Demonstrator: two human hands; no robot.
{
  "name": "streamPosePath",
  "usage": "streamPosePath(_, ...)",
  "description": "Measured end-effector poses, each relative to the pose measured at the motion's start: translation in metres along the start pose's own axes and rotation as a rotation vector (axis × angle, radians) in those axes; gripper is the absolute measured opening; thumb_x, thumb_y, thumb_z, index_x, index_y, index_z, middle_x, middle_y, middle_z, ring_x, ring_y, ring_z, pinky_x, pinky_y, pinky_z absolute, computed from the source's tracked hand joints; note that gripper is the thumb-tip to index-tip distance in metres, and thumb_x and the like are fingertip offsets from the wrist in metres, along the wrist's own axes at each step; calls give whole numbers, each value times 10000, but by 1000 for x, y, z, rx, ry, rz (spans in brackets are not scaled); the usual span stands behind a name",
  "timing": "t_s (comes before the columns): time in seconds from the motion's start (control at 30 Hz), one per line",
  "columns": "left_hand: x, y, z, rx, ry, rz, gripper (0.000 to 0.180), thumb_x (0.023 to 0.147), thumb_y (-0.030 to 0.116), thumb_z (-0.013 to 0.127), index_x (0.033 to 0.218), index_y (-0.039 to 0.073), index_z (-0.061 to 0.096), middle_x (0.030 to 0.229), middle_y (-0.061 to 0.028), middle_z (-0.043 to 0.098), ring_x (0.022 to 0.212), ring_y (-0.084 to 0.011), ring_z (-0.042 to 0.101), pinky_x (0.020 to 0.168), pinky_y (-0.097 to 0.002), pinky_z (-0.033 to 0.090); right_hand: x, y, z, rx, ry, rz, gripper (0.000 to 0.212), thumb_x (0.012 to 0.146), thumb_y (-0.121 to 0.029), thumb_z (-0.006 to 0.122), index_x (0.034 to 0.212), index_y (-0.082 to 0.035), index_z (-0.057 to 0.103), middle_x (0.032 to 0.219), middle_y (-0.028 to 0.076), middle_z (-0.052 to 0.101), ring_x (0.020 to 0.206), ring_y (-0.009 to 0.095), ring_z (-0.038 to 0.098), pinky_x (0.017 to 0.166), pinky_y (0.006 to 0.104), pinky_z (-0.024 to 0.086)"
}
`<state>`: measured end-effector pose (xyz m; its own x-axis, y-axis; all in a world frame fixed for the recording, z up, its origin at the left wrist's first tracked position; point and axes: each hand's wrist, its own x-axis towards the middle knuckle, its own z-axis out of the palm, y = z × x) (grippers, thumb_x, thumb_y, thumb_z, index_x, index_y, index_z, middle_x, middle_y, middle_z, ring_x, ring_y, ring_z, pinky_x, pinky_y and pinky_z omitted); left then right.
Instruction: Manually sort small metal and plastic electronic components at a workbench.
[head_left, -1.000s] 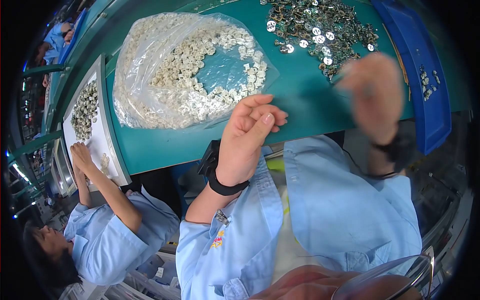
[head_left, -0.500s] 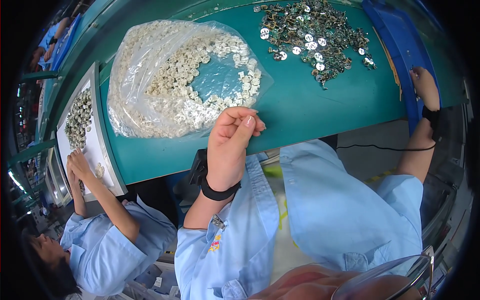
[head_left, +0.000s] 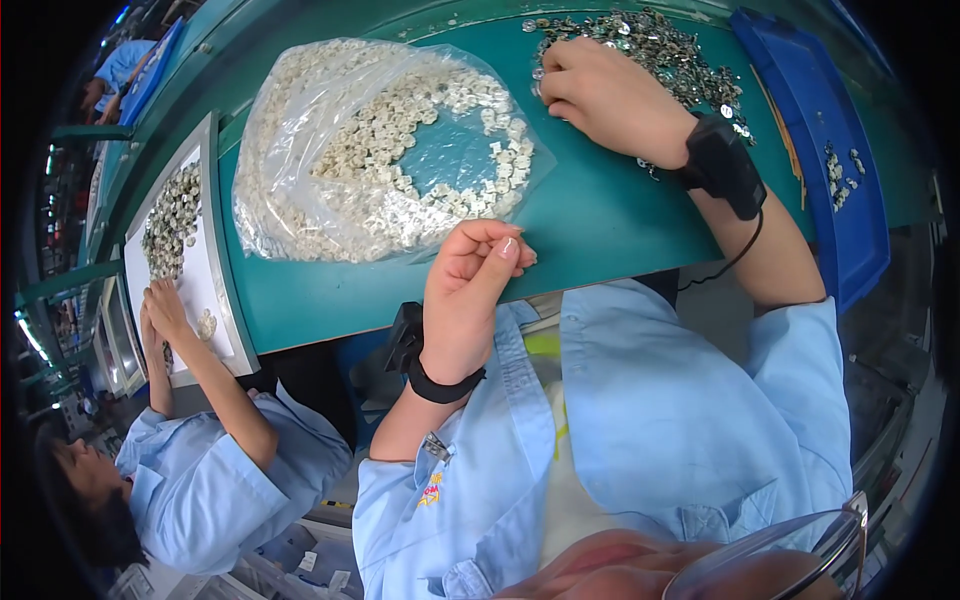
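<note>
My left hand (head_left: 468, 285) hangs over the front edge of the table, by the plastic bag, with its fingers curled and thumb pressed to them. What it holds, if anything, is hidden. My right hand (head_left: 618, 105) reaches to the left side of a pile of small round metal parts (head_left: 690, 60). Its fingers are bent down and drawn together; whatever lies under the fingertips I cannot make out. A large clear bag (head_left: 290, 150) of small white plastic pieces lies flat, its mouth toward the middle of the table.
A blue tray (head_left: 790, 75) at the right has several small assembled parts in it, with thin wooden strips (head_left: 778, 130) alongside. The green table (head_left: 590, 220) spans the front. At the left, a co-worker's hands (head_left: 165, 310) work over a white framed board (head_left: 208, 270) with a heap of parts.
My right hand has moved left from above the blue tray to the metal pile, uncovering the small parts in the tray. My left hand stays nearly where it was, fingers still curled.
</note>
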<state>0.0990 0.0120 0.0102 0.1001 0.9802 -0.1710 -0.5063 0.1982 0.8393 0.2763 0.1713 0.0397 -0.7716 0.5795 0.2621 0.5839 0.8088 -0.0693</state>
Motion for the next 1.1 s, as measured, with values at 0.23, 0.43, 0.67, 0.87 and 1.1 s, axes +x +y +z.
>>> streamPosePath(0.23, -5, 12, -24, 90, 2, 85, 109, 858, 46, 503, 963, 20, 514, 855, -30, 561, 803, -73, 524, 739, -205, 414, 4, -15, -9, 563, 175, 284, 148, 804, -116, 571, 925, -37, 600, 845, 21, 571, 810, 140, 544, 709, 246, 432)
streamPosePath(0.43, 2, 11, -21, 156, -11, 111, 129, 845, 16, 513, 974, 12, 508, 876, -30, 557, 812, -71, 519, 749, -203, 414, -5, -38, -12, 1121, 88, 492, 158, 844, -106, 539, 972, -25, 583, 817, 1, 593, 744, 56, 545, 671, 205, 438)
streamPosePath(0.67, 9, 10, -22, 186, 10, 191, 219, 828, -2, 534, 1045, 5, 502, 910, -36, 555, 837, -70, 508, 758, -199, 409, -15, -72, -2, 1581, -125, 409, 209, 830, -40, 535, 1032, 14, 541, 814, 41, 592, 756, 80, 551, 691, 203, 444)
streamPosePath(0.87, 7, 4, -32, 127, -2, 298, 319, 806, -13, 560, 1116, -2, 487, 964, -47, 553, 875, -88, 511, 774, -202, 409, -11, -101, 10, 1415, -92, 341, 227, 833, -15, 515, 1056, 27, 504, 841, 40, 567, 795, 78, 536, 713, 202, 435)
streamPosePath(1.1, 4, 3, -39, 129, 27, 326, 331, 777, -30, 587, 1100, 2, 524, 946, -49, 536, 857, -100, 510, 759, -208, 413, -14, -111, 22, 1515, -40, 353, 214, 847, -18, 492, 1055, 20, 463, 852, 19, 522, 794, 64, 505, 712, 194, 414)
